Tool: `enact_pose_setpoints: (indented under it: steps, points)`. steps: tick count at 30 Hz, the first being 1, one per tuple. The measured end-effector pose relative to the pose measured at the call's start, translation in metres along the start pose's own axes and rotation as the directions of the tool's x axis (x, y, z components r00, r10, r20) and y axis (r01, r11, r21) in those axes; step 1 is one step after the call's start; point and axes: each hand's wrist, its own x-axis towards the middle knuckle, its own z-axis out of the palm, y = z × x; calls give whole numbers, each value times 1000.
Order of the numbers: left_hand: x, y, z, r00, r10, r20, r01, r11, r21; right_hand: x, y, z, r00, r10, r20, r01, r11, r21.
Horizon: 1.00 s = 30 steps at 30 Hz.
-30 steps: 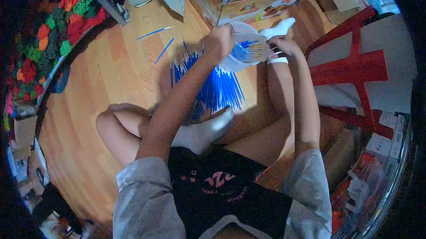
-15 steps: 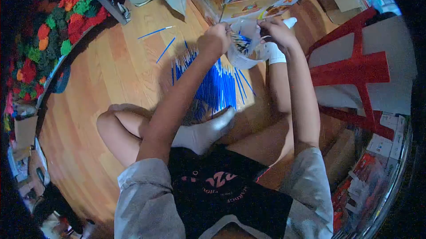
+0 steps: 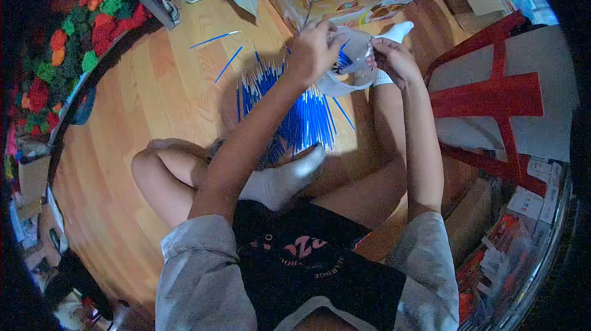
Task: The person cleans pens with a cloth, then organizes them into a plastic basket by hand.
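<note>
A clear plastic bag [image 3: 362,40] stands in a whitish translucent tub [image 3: 340,87], with some thin blue sticks [image 3: 346,59] inside. My left hand [image 3: 315,53] is closed at the bag's left side, its fingers curled and partly hiding the opening. On the other side, my right hand [image 3: 397,61] pinches the bag's edge between thumb and fingers. Below the tub, a large pile of blue sticks [image 3: 301,115] with pale tips lies on the floor by my socked foot [image 3: 286,177]. What exactly the sticks are is not clear.
Two loose sticks [image 3: 229,64] lie left of the pile. An open cardboard box [image 3: 369,6] stands behind the tub. A red-framed stool [image 3: 511,94] is at the right. Red, green and orange fuzzy bundles [image 3: 101,26] fill the upper left. My other foot [image 3: 397,31] is beside the tub.
My left hand has shifted right and turned over the bag's opening, covering more of the sticks inside. My right hand has moved slightly right and down, pulling the bag's edge outward.
</note>
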Motion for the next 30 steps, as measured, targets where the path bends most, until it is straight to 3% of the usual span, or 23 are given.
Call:
enact_pose_setpoints:
  steps: [1, 3, 4, 6, 10, 13, 15, 19, 21, 22, 24, 25, 27, 30]
  points:
    - [-2, 6, -1, 1000, 0, 5, 0, 1000, 3, 0, 3, 1, 1000, 2, -1, -2, 1000, 5]
    - [-3, 15, -4, 944, 283, 171, -323, 898, 298, 0, 5, 3, 998, 33, 58, -35, 999, 35]
    - [-4, 15, -5, 942, 286, 174, -327, 896, 300, -1, 6, 5, 998, 30, 58, -33, 999, 40]
    - [-9, 13, -4, 921, 149, 360, -302, 857, 418, -2, 7, 7, 999, 8, 53, -10, 999, 49]
    - [-12, 4, 5, 920, 216, 327, -337, 862, 379, -4, 10, 10, 999, -32, 29, 26, 985, 172]
    - [-15, 9, 5, 936, 248, 251, -309, 919, 244, -7, 7, 12, 1000, -9, 27, 3, 977, 211]
    - [-20, 12, 3, 873, 434, 223, -487, 745, 457, -8, 5, 14, 998, -12, 59, 0, 980, 197]
    - [-9, 0, 12, 896, 333, 293, -428, 822, 376, -6, 1, 14, 997, -8, 80, -6, 986, 165]
    - [-7, 3, 10, 917, 372, 142, -398, 855, 333, -10, 0, 12, 997, -48, 68, 35, 982, 183]
    - [-4, 5, 7, 917, 371, 144, -398, 855, 332, -12, -1, 10, 997, -46, 66, 33, 982, 185]
    - [6, 9, -2, 955, 203, 215, -256, 931, 261, -15, -1, 4, 984, -178, -7, 178, 977, 115]
    - [7, 12, -6, 955, 205, 215, -258, 931, 260, -17, 1, 1, 984, -179, -8, 179, 977, 114]
    - [8, 15, -19, 960, 272, 70, -280, 945, 167, -22, 11, -3, 928, -314, -202, 294, 948, -123]
    - [7, 12, -44, 945, 312, 96, -323, 937, 133, -39, 24, -1, 916, -300, -266, 259, 949, -178]
